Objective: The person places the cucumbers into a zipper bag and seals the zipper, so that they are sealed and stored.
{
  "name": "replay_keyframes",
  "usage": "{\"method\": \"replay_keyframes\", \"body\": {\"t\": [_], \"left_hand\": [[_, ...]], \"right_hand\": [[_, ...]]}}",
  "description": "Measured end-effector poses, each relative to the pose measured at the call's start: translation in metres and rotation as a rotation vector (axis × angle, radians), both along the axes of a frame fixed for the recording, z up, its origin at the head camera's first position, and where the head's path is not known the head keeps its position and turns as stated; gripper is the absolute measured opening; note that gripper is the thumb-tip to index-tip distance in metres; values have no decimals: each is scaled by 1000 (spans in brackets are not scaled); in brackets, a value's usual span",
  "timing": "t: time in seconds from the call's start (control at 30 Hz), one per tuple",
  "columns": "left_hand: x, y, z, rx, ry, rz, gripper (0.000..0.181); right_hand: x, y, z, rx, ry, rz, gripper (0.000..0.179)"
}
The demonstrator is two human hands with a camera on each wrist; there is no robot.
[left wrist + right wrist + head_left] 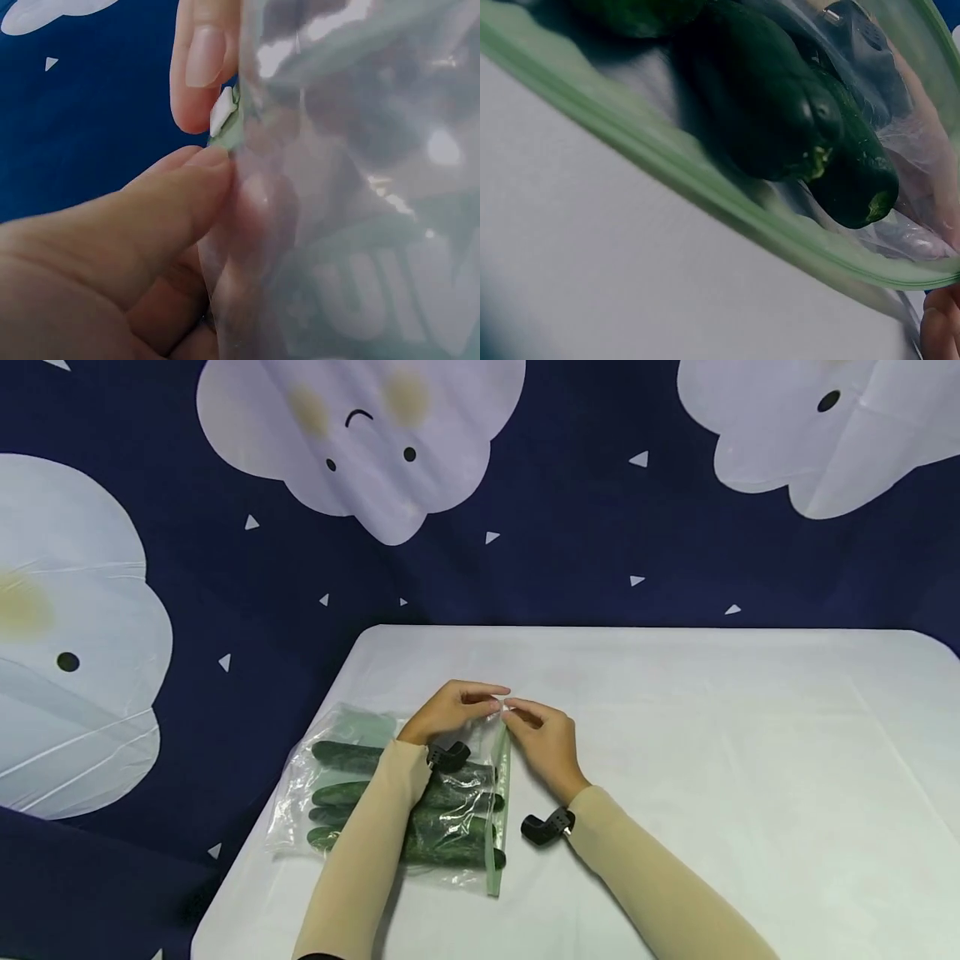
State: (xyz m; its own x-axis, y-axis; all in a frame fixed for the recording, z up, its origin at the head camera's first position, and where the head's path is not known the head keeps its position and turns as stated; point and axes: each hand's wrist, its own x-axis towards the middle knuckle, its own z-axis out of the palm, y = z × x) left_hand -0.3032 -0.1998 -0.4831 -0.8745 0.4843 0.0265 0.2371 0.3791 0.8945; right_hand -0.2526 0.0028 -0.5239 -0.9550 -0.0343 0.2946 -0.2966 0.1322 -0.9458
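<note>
A clear zip bag (288, 814) with a green zip strip (495, 881) lies on its side, its mouth to the right. Inside it are several dark green cucumbers (450, 847), their ends (877, 202) near the parted mouth in the right wrist view. My left hand (453, 706) reaches over the bag and pinches the far corner of its mouth. From the other side my right hand (547, 739) pinches the same corner, thumb and forefinger meeting the left fingertips. A small white piece (223, 112) shows at that corner between the fingers.
The bag rests on the left part of a white-covered table (720, 793). Behind stands a dark blue backdrop (555, 468) with cloud figures. A black wrist camera (547, 827) sits on the right wrist, another (448, 757) on the left, over the bag.
</note>
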Motion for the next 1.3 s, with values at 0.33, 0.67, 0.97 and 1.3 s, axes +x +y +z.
{"method": "replay_keyframes", "body": {"t": [0.33,0.67,0.97,1.3], "left_hand": [[3,5,1,95,-34,45,27],[6,6,1,72,-10,73,24],[8,4,5,75,-1,97,30],[11,2,4,63,10,113,27]], "right_hand": [[-5,-4,1,-136,-49,7,19],[-2,-4,-1,-167,-65,10,15],[5,-4,3,-143,-53,35,14],[30,0,0,-77,-69,77,12]]}}
